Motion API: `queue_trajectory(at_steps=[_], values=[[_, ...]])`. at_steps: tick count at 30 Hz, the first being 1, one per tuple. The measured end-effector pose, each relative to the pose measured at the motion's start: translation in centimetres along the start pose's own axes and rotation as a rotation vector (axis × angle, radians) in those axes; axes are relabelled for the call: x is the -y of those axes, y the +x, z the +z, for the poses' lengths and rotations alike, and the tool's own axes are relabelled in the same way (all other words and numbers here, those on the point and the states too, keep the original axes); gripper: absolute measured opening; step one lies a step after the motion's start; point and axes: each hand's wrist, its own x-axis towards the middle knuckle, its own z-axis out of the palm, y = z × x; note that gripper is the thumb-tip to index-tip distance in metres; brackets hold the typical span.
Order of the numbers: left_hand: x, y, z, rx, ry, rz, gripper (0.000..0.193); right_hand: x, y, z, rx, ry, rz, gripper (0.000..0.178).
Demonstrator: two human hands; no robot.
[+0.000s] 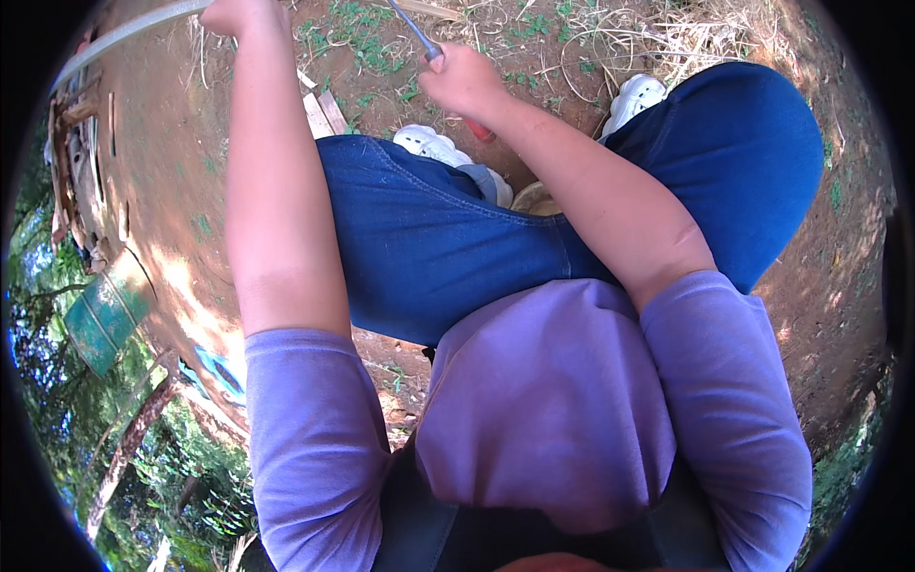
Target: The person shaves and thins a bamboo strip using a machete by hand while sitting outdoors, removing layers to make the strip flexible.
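At the top edge, my left hand (246, 17) closes on the end of a long, pale, slightly curved strip (133, 34), which runs out to the far left. Part of that hand is cut off by the frame edge. My right hand (464, 84) is wrapped round a hand tool (479, 131) with a red handle end. From the thumb side of my fist, its thin grey metal part points up and left out of the picture. What kind of tool it is, I cannot tell, as its far end is out of view.
White shoes (431, 145) show beyond my bent knees. Flat wood pieces (324, 112) lie on the bare ground near my left arm, and dry straw (681, 43) lies at the top right. A wood pile (81, 176) and a green panel (107, 319) stand at left.
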Motion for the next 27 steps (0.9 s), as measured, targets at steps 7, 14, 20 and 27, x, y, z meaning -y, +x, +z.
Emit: queue_trajectory(at_steps=[7,14,20,27], values=[[-3.7,-0.6,-4.0,0.004,0.071,0.009,0.059,0.7,1.5,0.6,0.12,0.005,0.05,0.023],[-4.0,-1.0,-2.5,-0.038,0.02,0.022,0.057,-0.9,1.0,-0.6,0.123,0.015,0.106,0.02],[-4.2,-0.7,-1.9,-0.006,0.09,0.049,0.061,-0.9,0.4,1.0,-0.133,-0.168,-0.196,0.024],[-4.0,-0.7,-1.9,0.016,0.17,0.087,0.059,1.0,0.3,1.2,0.018,-0.066,-0.024,0.024]])
